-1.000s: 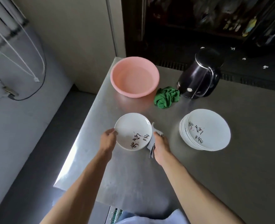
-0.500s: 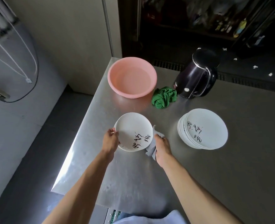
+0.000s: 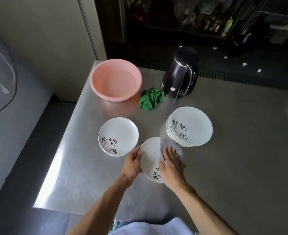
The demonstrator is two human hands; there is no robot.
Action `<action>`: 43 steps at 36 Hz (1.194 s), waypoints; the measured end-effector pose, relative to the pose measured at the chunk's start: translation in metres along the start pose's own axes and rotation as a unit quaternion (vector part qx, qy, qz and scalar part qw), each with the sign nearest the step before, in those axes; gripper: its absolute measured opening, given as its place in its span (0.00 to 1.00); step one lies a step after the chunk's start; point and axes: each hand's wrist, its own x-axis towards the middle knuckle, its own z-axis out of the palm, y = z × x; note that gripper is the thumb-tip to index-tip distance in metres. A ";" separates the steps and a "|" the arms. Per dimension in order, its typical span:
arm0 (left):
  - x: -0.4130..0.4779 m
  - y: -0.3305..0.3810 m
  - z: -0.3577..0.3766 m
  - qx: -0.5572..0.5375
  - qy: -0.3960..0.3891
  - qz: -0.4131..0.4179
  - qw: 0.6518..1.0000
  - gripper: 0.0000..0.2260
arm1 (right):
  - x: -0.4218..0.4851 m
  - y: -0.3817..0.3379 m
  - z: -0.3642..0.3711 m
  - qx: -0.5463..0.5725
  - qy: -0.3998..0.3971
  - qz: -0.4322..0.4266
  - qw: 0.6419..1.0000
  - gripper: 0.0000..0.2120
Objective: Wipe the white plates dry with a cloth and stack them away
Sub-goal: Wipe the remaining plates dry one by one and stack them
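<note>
We're mid-wipe: L hand (image 3: 133, 161) grips plate (image 3: 150, 155), R hand (image 3: 171, 165) flat on cloth (image 3: 167, 144); lone plate (image 3: 118, 133) prob. done, stack (image 3: 192, 124) left.

Two hands: left hand (image 3: 133, 160), right hand (image 3: 170, 164). Three lots of white plates: one held plate (image 3: 150, 156), one lone plate (image 3: 118, 136) at the left, possibly more beneath it, one stack of plates (image 3: 190, 126) at the right, several rims showing, exact number unclear. Two cloths: one grey cloth (image 3: 168, 143), one green cloth (image 3: 151, 99). One pink basin (image 3: 102, 77). One dark kettle (image 3: 178, 77). One surface (image 3: 224, 167).
</note>
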 end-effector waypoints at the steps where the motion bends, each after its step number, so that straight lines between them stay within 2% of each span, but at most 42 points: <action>1: -0.003 -0.006 0.008 0.014 -0.016 -0.010 1.000 0.14 | -0.005 0.008 0.004 -0.035 -0.014 -0.002 0.999 0.28; 3: -0.008 -0.018 0.022 0.035 -0.040 -0.033 0.998 0.15 | -0.017 0.022 0.013 -0.074 -0.026 -0.047 0.996 0.28; 5: -0.011 -0.031 0.034 0.048 -0.047 -0.052 0.996 0.15 | -0.031 0.034 0.020 -0.060 -0.053 -0.108 0.991 0.28; 9: -0.010 -0.050 0.045 0.041 -0.001 -0.109 0.993 0.16 | -0.059 0.054 0.019 -0.027 -0.129 -0.220 0.967 0.28; 12: -0.009 -0.056 0.048 0.040 0.023 -0.128 0.991 0.18 | -0.077 0.077 0.010 -0.039 -0.139 -0.267 0.953 0.27; 15: -0.009 -0.057 0.053 0.036 0.028 -0.131 0.990 0.16 | -0.082 0.101 0.007 -0.072 -0.098 -0.235 0.964 0.24; 18: -0.012 -0.059 0.061 0.048 0.026 -0.124 0.991 0.17 | -0.070 0.107 0.011 -0.111 -0.095 -0.131 0.981 0.30; 22: -0.018 -0.054 0.077 0.035 -0.013 -0.113 0.993 0.13 | -0.042 0.087 0.012 -0.113 -0.086 -0.001 0.990 0.29; 24: -0.019 -0.051 0.081 0.029 -0.018 -0.110 0.993 0.13 | -0.038 0.080 0.012 -0.127 -0.088 -0.040 0.987 0.29; 28: -0.019 -0.046 0.078 0.038 0.009 -0.117 0.992 0.15 | -0.048 0.082 0.009 -0.052 -0.136 -0.233 0.962 0.28; 30: -0.021 -0.044 0.074 0.045 0.019 -0.114 0.992 0.16 | -0.053 0.091 0.004 -0.023 -0.158 -0.263 0.952 0.27; 32: -0.025 -0.044 0.071 0.043 0.020 -0.105 0.993 0.16 | -0.054 0.104 0.004 -0.059 -0.147 -0.230 0.960 0.28; 36: -0.034 -0.048 0.072 0.033 -0.006 -0.085 0.996 0.16 | -0.042 0.094 0.007 -0.133 -0.102 -0.039 0.985 0.28; 38: -0.037 -0.048 0.075 0.031 -0.021 -0.078 0.996 0.15 | -0.035 0.075 0.011 -0.097 -0.080 0.016 0.992 0.28; 40: -0.037 -0.049 0.078 0.038 -0.022 -0.077 0.996 0.16 | -0.032 0.063 0.015 0.002 -0.078 -0.021 0.997 0.26; 43: -0.037 -0.051 0.077 0.048 -0.024 -0.094 0.994 0.16 | -0.037 0.056 0.018 0.120 -0.138 -0.110 0.977 0.24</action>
